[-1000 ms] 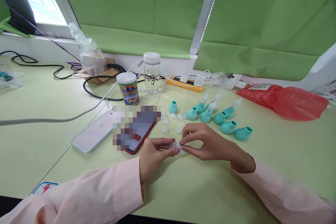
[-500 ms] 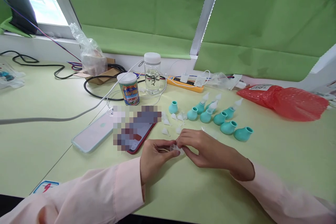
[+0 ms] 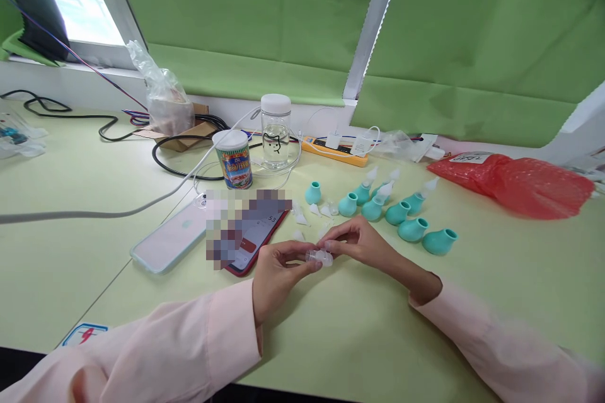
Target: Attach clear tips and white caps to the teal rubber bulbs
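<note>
Between the thumb and fingers of my left hand [image 3: 282, 271] is a small clear plastic nozzle piece [image 3: 322, 257], held roughly level just above the table. My right hand [image 3: 355, 240] is pinched at the far side of that piece, its fingertips against or very close to it; what they grip is too small to tell. Beyond the hands lie several loose white cone tips [image 3: 300, 218]. To the right stand teal squeeze bulbs: some have bare round mouths, like the nearest bulb [image 3: 439, 242], and others carry clear tips, like one bulb [image 3: 373, 208].
Left of my hands lie a phone with a red edge [image 3: 255, 242] and a phone in a pale case [image 3: 170, 236]. Behind them stand a noodle cup [image 3: 236, 164] and a water bottle [image 3: 275, 138]. A power strip [image 3: 331, 150], cables and a red bag [image 3: 515, 186] line the back.
My right hand has lifted slightly and its fingers have shifted to the far side of the clear piece, leaving more of it visible. My left hand keeps its hold.
</note>
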`<move>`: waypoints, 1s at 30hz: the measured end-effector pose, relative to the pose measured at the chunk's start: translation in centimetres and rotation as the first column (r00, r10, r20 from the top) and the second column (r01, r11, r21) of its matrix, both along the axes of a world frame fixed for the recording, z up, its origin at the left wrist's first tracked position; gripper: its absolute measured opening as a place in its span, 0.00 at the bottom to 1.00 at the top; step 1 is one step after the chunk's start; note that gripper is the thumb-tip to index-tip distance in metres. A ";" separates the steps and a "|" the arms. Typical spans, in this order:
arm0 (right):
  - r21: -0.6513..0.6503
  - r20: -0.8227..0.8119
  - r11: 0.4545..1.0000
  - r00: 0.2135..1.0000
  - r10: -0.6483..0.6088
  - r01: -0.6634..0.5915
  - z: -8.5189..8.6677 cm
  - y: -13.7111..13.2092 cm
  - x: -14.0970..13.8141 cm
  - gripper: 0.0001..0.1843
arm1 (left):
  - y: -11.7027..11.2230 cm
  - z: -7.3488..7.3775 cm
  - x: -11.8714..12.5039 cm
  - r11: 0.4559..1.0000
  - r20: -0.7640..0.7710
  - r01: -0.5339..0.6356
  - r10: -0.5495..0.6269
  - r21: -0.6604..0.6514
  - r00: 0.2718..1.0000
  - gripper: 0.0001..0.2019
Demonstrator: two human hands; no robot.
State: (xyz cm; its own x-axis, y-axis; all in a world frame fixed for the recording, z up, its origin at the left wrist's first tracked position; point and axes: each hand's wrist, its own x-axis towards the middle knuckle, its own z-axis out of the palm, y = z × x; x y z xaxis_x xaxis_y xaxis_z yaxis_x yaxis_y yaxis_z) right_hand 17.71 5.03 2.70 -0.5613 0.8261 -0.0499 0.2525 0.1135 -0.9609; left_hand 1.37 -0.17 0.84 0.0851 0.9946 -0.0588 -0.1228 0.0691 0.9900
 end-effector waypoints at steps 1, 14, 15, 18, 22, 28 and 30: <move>-0.027 0.009 1.000 1.000 -0.007 0.008 -0.1 0.1 0.1 0.07 | 0.1 -0.1 0.0 1.000 0.001 0.004 -0.004 -0.002 1.000 0.10; 0.172 -0.019 0.982 0.997 -0.074 0.076 0.3 -1.1 -0.3 0.07 | 0.3 -0.2 -0.1 0.996 0.025 0.018 -0.016 -0.091 1.000 0.16; 0.235 0.009 0.970 0.998 -0.059 0.056 0.4 -1.3 -0.3 0.07 | 0.3 -0.2 -0.1 0.995 0.036 0.013 -0.009 -0.100 0.999 0.16; 0.440 0.078 0.897 0.997 -0.008 -0.027 0.5 -1.5 -0.1 0.07 | 0.3 -0.1 -0.1 0.994 0.061 -0.001 0.008 -0.112 0.998 0.16; 0.636 0.122 0.763 0.991 0.047 -0.114 0.7 -1.4 0.2 0.10 | 0.3 -0.1 -0.1 0.993 0.073 0.001 0.008 -0.121 0.997 0.16; 0.768 0.314 0.569 0.947 0.065 -0.294 1.1 -1.9 0.2 0.15 | 0.4 -0.3 -0.2 0.989 0.141 0.006 0.014 -0.146 0.990 0.16; 0.812 0.353 0.484 0.935 0.040 -0.327 0.9 -2.2 0.1 0.15 | 0.4 -0.3 -0.2 0.990 0.151 0.004 0.018 -0.144 0.988 0.15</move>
